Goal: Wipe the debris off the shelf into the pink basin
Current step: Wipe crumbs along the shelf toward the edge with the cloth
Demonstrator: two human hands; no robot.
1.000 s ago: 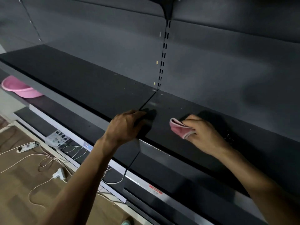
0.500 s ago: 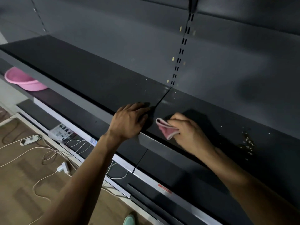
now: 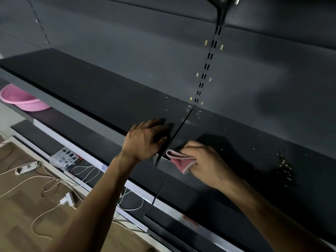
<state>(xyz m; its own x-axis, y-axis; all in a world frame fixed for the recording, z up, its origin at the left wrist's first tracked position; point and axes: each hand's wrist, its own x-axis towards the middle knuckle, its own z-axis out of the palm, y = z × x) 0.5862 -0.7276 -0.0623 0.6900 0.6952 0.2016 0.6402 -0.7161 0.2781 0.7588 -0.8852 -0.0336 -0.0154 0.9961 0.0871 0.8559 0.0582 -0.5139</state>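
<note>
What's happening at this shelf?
A person is wiping a dark shelf. The right hand grips a pink cloth at the front edge, beside the seam between two boards; the left hand rests just across it. Crumbs lie farther right. The basin sits on a lower level far left, away from both hands.

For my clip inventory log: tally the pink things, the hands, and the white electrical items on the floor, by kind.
pink basin: 1
pink cloth: 1
hands: 2, left hand and right hand
white power strip: 1
white plug adapter: 1
Total: 6
</note>
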